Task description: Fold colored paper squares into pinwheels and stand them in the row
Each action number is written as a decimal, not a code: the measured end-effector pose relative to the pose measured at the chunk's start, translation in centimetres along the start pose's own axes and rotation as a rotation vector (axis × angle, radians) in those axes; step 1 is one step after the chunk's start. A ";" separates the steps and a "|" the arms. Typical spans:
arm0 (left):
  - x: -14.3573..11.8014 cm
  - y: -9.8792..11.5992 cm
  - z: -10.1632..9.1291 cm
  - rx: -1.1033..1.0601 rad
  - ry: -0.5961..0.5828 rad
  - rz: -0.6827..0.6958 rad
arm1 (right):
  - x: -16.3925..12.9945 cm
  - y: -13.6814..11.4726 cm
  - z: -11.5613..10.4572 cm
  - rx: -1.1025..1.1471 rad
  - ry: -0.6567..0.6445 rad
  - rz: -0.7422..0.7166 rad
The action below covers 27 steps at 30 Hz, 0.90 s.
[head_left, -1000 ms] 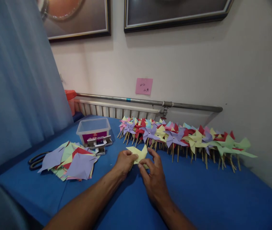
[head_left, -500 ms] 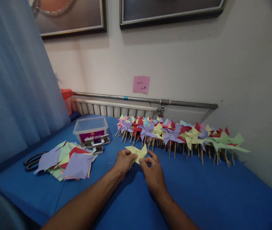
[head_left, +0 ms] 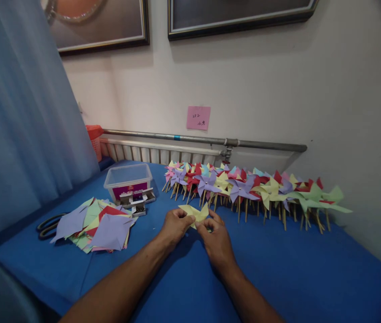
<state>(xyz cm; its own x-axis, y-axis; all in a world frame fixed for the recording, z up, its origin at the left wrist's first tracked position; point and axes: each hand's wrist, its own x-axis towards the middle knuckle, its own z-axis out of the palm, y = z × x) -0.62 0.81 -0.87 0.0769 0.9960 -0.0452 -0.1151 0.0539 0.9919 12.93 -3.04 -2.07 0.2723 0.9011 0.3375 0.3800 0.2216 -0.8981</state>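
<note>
left hand (head_left: 174, 226) + right hand (head_left: 215, 242): both pinch yellow paper pinwheel (head_left: 194, 212), just above blue table (head_left: 278, 269) | handling: likely light, creasable; hold at centre | left of it: paper stack (head_left: 96, 224) | behind it: finished pinwheels (head_left: 254, 190)

Scissors (head_left: 47, 225) half hidden under paper stack (head_left: 96, 224); pink note (head_left: 198, 117) writing too small; frames cut off.

Blue table (head_left: 294, 269); pinwheels (head_left: 244, 188); papers (head_left: 96, 222)
</note>
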 end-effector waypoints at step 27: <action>-0.8 1.1 -0.3 0.004 -0.216 -0.012 | 0.0 0.2 -0.1 0.501 -0.147 0.294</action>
<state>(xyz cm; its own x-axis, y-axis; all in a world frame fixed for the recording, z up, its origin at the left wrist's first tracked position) -1.07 0.13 0.20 0.2890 0.9568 -0.0310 -0.1093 0.0652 0.9919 13.11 -3.01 -2.18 0.1636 0.9855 0.0445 -0.1657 0.0720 -0.9836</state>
